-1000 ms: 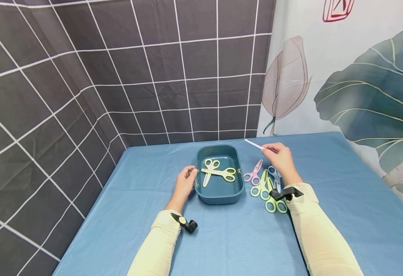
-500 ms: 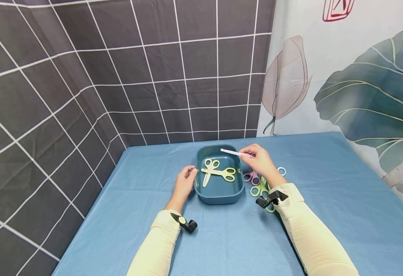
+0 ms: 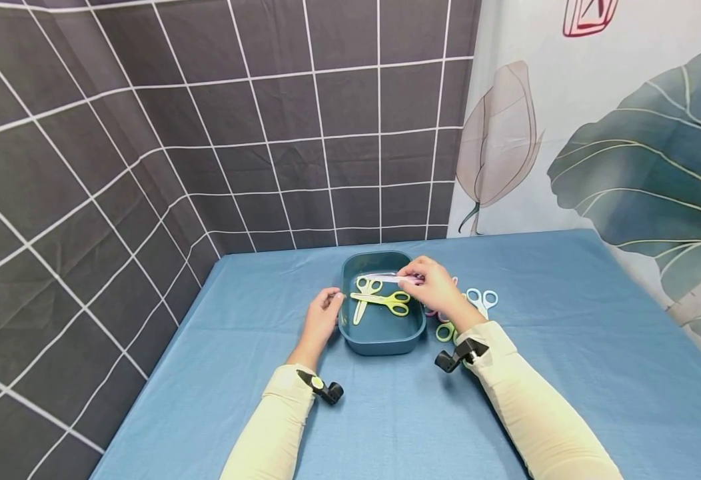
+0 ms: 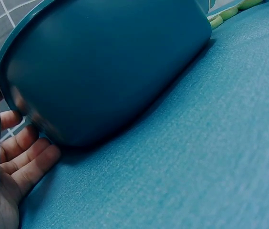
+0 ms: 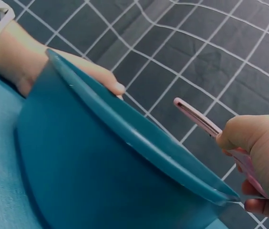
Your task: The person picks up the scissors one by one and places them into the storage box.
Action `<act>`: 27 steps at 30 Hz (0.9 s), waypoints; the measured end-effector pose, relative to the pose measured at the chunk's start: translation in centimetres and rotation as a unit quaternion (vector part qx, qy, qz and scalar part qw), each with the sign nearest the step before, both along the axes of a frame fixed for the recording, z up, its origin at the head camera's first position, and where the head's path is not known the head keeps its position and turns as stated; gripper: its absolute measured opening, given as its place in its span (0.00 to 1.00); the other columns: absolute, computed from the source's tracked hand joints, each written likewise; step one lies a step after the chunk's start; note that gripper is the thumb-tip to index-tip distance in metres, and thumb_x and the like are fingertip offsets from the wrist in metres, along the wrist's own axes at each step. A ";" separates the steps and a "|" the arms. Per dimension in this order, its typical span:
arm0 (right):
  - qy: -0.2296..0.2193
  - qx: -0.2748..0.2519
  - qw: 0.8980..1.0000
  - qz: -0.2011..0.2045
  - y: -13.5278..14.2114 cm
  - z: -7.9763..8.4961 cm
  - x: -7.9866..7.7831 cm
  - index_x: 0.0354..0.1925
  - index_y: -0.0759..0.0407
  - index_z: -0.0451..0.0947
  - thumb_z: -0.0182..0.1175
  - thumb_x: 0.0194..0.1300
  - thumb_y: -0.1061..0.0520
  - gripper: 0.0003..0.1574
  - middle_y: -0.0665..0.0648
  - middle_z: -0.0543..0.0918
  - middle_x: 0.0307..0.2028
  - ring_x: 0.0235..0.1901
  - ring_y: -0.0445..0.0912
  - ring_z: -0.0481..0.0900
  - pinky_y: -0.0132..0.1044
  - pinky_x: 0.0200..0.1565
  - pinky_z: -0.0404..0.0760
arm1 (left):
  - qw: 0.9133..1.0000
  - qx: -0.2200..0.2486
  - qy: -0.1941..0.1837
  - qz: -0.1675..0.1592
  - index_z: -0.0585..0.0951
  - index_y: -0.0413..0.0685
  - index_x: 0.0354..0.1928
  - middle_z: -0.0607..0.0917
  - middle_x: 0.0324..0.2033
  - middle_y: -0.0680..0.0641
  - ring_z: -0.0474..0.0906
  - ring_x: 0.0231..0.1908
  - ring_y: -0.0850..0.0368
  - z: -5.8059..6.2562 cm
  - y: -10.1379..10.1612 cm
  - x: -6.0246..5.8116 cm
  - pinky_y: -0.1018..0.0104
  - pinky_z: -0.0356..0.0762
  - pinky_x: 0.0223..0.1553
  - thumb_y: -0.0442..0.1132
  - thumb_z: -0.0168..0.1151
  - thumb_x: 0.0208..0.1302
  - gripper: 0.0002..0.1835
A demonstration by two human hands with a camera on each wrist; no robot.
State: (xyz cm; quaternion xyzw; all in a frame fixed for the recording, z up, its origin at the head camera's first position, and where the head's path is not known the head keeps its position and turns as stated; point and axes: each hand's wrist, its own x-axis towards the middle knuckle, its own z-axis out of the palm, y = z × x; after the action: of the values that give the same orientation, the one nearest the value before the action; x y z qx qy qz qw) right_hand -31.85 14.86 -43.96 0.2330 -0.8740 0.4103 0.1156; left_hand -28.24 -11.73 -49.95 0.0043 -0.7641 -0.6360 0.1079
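A teal plastic box (image 3: 380, 348) stands on the blue cloth. My left hand (image 3: 320, 317) holds its left side, with the thumb at the rim and the fingers against the outer wall (image 4: 106, 71). Over the box's far right part my right hand (image 3: 434, 288) pinches a pair of pink scissors (image 5: 199, 118) by the handle end, closed blades pointing left. Inside the box lie yellow-green scissors (image 3: 397, 309) across a paler yellow pair (image 3: 359, 315). The held scissors overlap the paler pair's handles in the head view.
Right of the box is a loose group of scissors, partly hidden by my right forearm. Light blue scissors (image 3: 484, 301) and green scissors (image 3: 444, 332) show there. A dark grid-patterned curtain (image 3: 278, 120) hangs behind the table.
My right hand has moved left and then down, bringing the pink scissors from beyond the group on the right to over the box. The left hand and the box have stayed put.
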 end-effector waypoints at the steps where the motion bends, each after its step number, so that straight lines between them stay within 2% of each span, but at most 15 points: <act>1: 0.000 -0.002 1.000 0.003 -0.1 0.0 0.1 0.43 0.55 0.87 0.69 0.62 0.55 0.10 0.57 0.81 0.45 0.46 0.53 0.76 0.46 0.48 0.74 | 1.000 0.000 -0.001 0.000 0.80 0.37 0.55 0.84 0.40 0.38 0.75 0.27 0.62 0.0 0.0 0.0 0.69 0.77 0.29 0.41 0.57 0.75 0.16; 8: 0.031 -0.035 0.999 -0.001 0.0 0.2 0.1 0.42 0.57 0.86 0.68 0.66 0.57 0.07 0.59 0.82 0.47 0.53 0.58 0.75 0.57 0.55 0.72 | 1.000 -0.004 0.000 0.000 0.80 0.36 0.55 0.84 0.39 0.38 0.75 0.27 0.62 -0.1 0.0 -0.1 0.70 0.76 0.28 0.41 0.57 0.74 0.16; 18: 0.033 -0.081 0.996 -0.027 1.5 0.7 -0.2 0.42 0.61 0.85 0.65 0.68 0.59 0.07 0.61 0.82 0.47 0.51 0.56 0.77 0.56 0.56 0.73 | 1.000 0.004 0.007 -0.002 0.80 0.34 0.54 0.83 0.36 0.40 0.75 0.27 0.61 -0.1 0.0 0.0 0.69 0.77 0.28 0.40 0.57 0.74 0.16; 27: 0.042 -0.106 0.992 -0.058 3.6 1.3 -0.4 0.44 0.63 0.84 0.63 0.69 0.58 0.09 0.62 0.82 0.46 0.50 0.57 0.77 0.56 0.55 0.74 | 1.000 -0.005 -0.007 0.003 0.80 0.37 0.55 0.82 0.35 0.44 0.75 0.27 0.60 -0.2 0.0 -0.1 0.68 0.76 0.29 0.41 0.57 0.74 0.16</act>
State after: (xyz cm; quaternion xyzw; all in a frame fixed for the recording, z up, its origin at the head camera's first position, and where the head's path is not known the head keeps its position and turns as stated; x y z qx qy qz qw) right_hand -32.27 18.41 -42.65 0.1857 -0.8319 0.4831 0.2001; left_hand -28.33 -11.78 -50.15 0.0108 -0.7677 -0.6321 0.1047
